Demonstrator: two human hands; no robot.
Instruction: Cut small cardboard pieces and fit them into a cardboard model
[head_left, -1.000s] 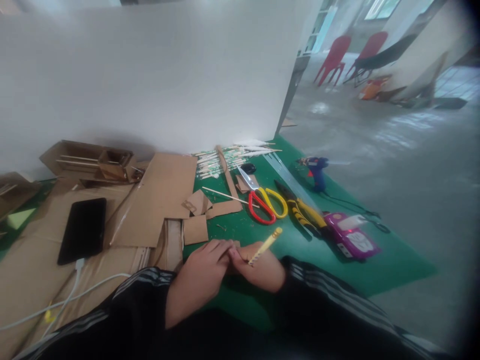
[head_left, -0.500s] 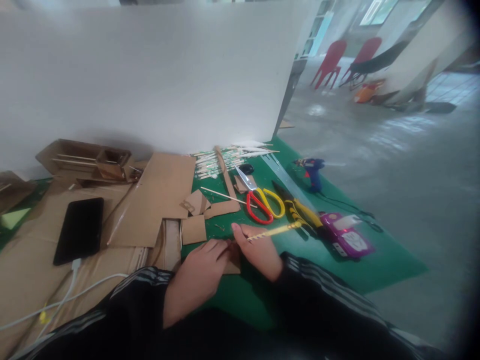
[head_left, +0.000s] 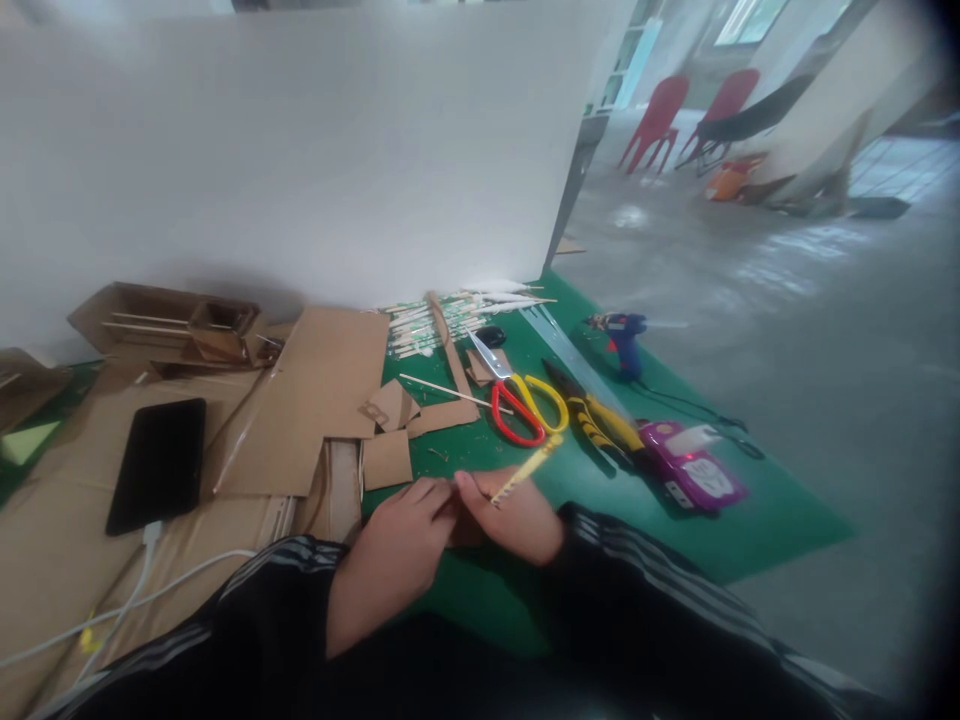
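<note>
My left hand (head_left: 409, 535) is closed, its fingertips on a small brown cardboard piece (head_left: 466, 530) low over the green table. Most of that piece is hidden beneath both hands. My right hand (head_left: 521, 515) meets it from the other side, its thumb against the left fingers. A slim yellow stick-like tool (head_left: 529, 468) with a spiral-looking part rises from my right grip, pointing up and right. Its lower end is hidden. Just beyond lie scissors (head_left: 517, 427) with red and yellow handles, and a square of cardboard (head_left: 388, 460).
Yellow-black pliers (head_left: 611, 425), a purple device (head_left: 690, 465) and a blue glue gun (head_left: 626, 345) lie to the right. Cotton swabs (head_left: 420, 325) are at the back. A phone (head_left: 157, 465) with a white cable rests on cardboard sheets (head_left: 315, 370) at left.
The yellow tool has tilted, its far end swinging left towards the scissors handles. My right thumb has shifted slightly left and down, closer to my left fingers.
</note>
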